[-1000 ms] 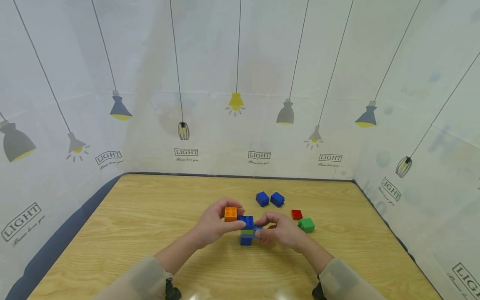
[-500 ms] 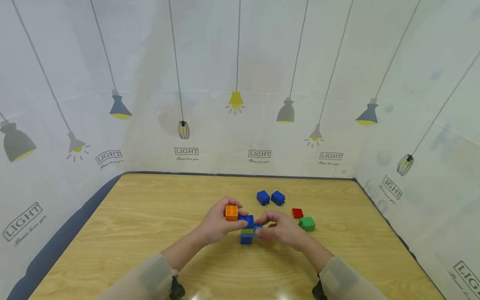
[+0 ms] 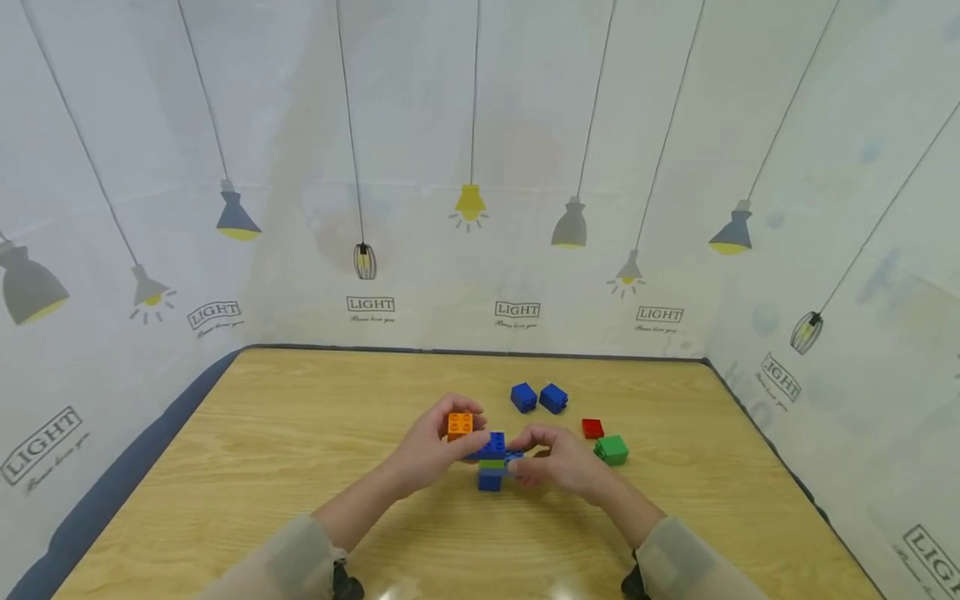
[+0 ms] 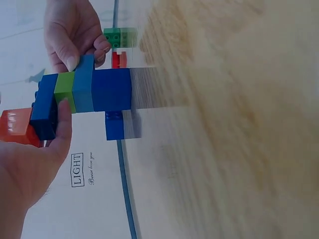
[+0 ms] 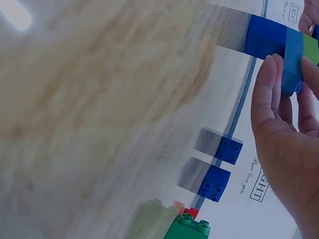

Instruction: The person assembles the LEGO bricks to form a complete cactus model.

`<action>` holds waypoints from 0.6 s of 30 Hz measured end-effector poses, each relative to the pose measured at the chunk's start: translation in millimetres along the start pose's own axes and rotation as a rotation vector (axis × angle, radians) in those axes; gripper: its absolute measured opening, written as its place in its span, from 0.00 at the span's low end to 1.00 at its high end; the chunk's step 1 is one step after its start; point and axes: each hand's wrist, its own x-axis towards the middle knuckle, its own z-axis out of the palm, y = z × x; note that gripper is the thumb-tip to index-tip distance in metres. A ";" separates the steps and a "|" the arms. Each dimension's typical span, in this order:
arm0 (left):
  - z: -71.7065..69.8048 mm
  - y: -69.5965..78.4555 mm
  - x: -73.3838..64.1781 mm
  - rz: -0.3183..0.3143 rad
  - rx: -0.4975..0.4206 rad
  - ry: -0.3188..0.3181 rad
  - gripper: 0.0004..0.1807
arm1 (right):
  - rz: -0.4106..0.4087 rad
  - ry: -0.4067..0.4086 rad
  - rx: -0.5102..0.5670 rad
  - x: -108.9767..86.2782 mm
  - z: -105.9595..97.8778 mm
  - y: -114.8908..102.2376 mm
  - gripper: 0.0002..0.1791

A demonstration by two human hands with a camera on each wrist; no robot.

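A small tower of toy building bricks stands upright on the table between both hands. From the bottom up it has a dark blue brick [image 4: 112,89], a light blue brick [image 4: 83,87] jutting right, a lime green brick [image 4: 64,84] and another dark blue brick [image 3: 492,443] jutting left. On that left end sits an orange brick [image 3: 460,425]. My left hand [image 3: 429,442] holds the upper tower, thumb on the near side and fingers curled behind the orange brick. My right hand [image 3: 564,460] pinches the jutting end of the light blue brick between thumb and fingers.
Two loose blue bricks [image 3: 523,397] lie beyond the tower, slightly right. A thin red brick [image 3: 592,428] and a green brick [image 3: 612,451] on its side lie right of my right hand. The wooden table [image 3: 262,467] meets a lamp-printed curtain [image 3: 420,167] at its far edge.
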 end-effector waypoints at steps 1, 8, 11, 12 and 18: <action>-0.7 0.4 -1.7 0.001 -0.021 0.015 0.22 | -0.002 0.001 0.001 0.0 0.2 0.4 0.15; -5.8 3.5 -10.7 0.022 -0.065 0.131 0.12 | -0.004 -0.007 0.008 -0.1 0.0 -0.6 0.15; -6.5 5.2 -11.9 0.039 -0.054 0.134 0.12 | -0.006 -0.009 0.008 -0.2 0.1 -1.0 0.15; -6.5 5.8 -12.1 0.043 -0.054 0.133 0.12 | -0.005 -0.008 0.008 -0.3 0.2 -1.2 0.15; -7.3 4.9 -12.5 0.049 -0.081 0.121 0.12 | 0.008 -0.002 0.007 -0.1 0.1 -0.5 0.15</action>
